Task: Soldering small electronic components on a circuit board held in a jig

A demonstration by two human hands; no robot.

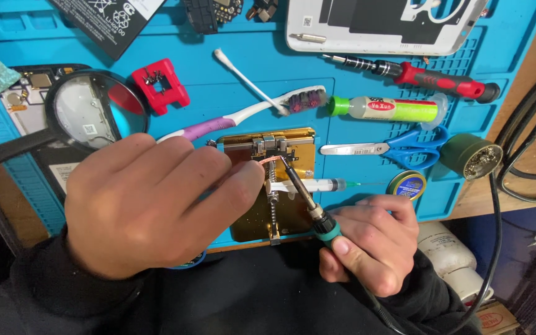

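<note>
While the gold clamp plate (262,217) sits on the blue mat (367,80), the right hand (370,239) grips a soldering iron (308,201) with its tip over the plate's middle. The left hand (150,198) pinches a thin copper braid (270,160) right at that tip. A clear syringe (308,185) lies across the plate. Just above the plate lies a toothbrush (249,111), with blue scissors (398,147) to the plate's right and a magnifying glass (94,111) to its left.

the mat (367,80) is bright blue. the board holder (302,146) is gold, the soldering iron (325,229) has a teal collar. the toothbrush (218,127) is white and purple, the scissors (420,149) blue-handled, the screwdriver (435,77) red and black, the small block (160,85) red.
</note>
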